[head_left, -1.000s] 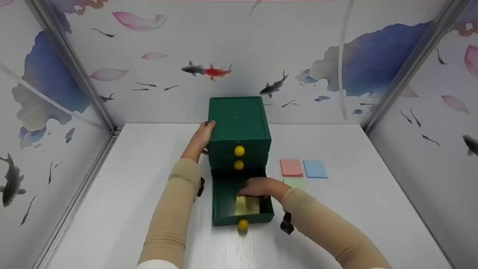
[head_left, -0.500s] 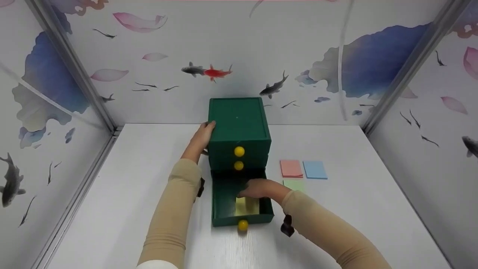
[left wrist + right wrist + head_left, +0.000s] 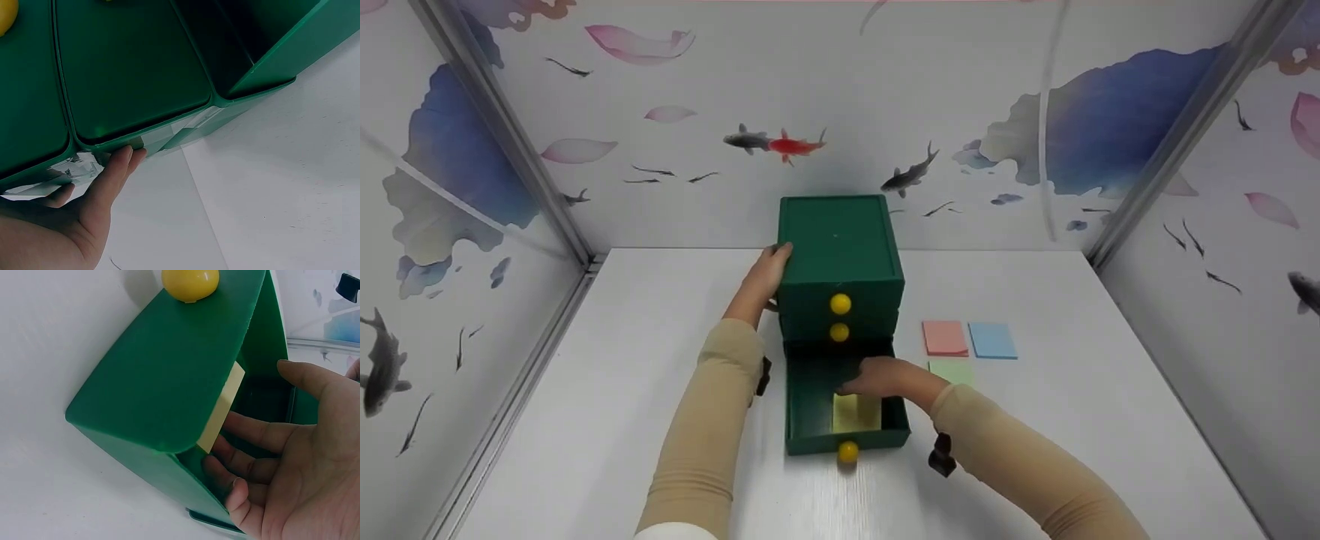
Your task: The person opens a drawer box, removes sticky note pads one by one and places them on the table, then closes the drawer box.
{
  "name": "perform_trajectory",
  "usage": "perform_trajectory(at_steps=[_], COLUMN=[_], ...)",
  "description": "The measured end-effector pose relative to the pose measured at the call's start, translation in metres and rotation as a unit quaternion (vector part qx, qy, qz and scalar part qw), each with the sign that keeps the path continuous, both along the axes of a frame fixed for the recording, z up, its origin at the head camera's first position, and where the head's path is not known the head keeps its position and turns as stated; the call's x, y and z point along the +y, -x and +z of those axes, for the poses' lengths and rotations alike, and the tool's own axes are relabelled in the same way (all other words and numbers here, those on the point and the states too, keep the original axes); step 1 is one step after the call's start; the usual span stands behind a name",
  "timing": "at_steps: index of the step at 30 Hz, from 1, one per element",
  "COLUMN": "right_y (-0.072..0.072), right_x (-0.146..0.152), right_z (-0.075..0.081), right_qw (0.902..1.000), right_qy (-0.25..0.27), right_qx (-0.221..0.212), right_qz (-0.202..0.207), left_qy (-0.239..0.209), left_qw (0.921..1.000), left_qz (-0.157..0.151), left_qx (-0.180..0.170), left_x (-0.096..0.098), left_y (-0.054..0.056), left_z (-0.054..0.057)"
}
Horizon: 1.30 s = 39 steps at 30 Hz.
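Note:
A green drawer cabinet [image 3: 840, 240] with round yellow knobs stands at the back, its bottom drawer [image 3: 810, 420] pulled out. My left hand [image 3: 765, 274] rests against the cabinet's left side; in the left wrist view its fingers [image 3: 115, 171] lie along the side wall. Inside the drawer, a yellow sticky-note pad [image 3: 857, 415] lies toward the front right. My right hand [image 3: 877, 376] reaches in over the drawer's right wall. In the right wrist view the thumb stands apart, and loosely bent fingers [image 3: 259, 430] are right at the pad's edge.
Right of the cabinet lie a pink sticky-note pad [image 3: 945, 338], a blue pad [image 3: 993, 340] and a green pad [image 3: 951, 371], the last partly behind my right forearm. Patterned panels [image 3: 675, 187] enclose the white table [image 3: 607, 360] at the back and sides.
My right wrist has shifted very slightly to the right over the drawer. The left hand, cabinet, drawer and pads have stayed where they were.

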State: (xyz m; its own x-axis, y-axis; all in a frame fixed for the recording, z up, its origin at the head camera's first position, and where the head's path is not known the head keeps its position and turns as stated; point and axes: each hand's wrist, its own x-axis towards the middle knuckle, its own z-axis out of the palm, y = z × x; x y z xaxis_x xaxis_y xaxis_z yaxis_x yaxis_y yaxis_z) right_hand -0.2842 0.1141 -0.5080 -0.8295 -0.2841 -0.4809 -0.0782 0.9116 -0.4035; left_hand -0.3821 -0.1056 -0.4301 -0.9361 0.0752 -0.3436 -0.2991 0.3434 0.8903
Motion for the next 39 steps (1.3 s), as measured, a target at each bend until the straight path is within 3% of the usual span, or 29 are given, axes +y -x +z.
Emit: perform_trajectory(at_steps=[18,31,39], right_y=[-0.010,-0.012,-0.011], right_x=[0.001,0.005,0.011], right_z=[0.005,-0.006,-0.007], right_qw=[0.9975,0.9940,0.9941], right_qy=[-0.039,-0.038,-0.008], right_qx=[-0.006,0.002,0.016], right_qz=[0.060,0.102,0.107], left_qy=[0.000,-0.002,-0.001], left_qw=[1.0000,1.0000,0.9999], left_qz=[-0.005,-0.003,-0.010], left_qx=[0.004,-0.002,0.000], left_x=[0.000,0.000,-0.001], left_y=[0.000,-0.001,0.000], left_z=[-0.002,-0.001,-0.001])
